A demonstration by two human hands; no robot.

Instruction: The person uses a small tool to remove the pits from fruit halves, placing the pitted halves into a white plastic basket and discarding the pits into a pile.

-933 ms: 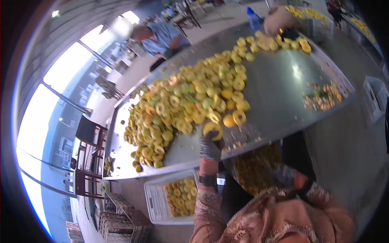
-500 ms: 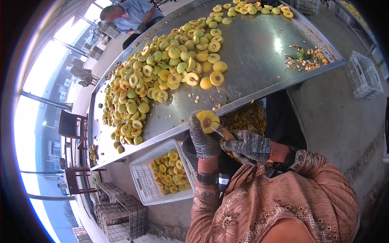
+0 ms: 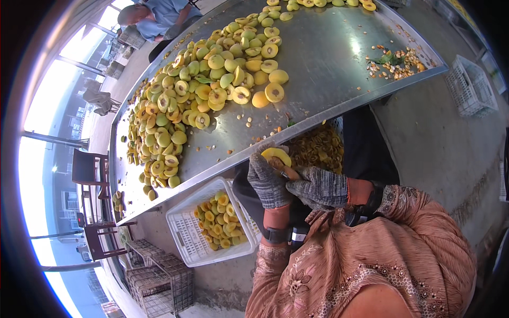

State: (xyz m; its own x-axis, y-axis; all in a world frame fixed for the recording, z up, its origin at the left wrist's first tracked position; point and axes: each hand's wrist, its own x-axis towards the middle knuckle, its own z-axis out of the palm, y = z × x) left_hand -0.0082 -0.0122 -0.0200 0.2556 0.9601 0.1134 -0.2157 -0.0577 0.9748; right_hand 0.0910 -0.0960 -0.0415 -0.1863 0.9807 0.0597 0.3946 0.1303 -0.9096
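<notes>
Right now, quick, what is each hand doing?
Left hand: closed around a yellow fruit half.
Right hand: fingers curled against the same fruit half; whether it grips a tool cannot be told.

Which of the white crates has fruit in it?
The white crate beside the person's left hand, under the table edge, holds yellow fruit halves. The white crate at far right looks empty.

1. A fruit-processing workshop: a long steel table [image 3: 328, 69] carries a heap of halved yellow-green fruit [image 3: 201, 95] and a pile of pits [image 3: 395, 59].
2. White plastic crates [image 3: 185, 233] hold cut fruit.
3. Another worker [image 3: 154, 16] sits at the table's far end.
</notes>
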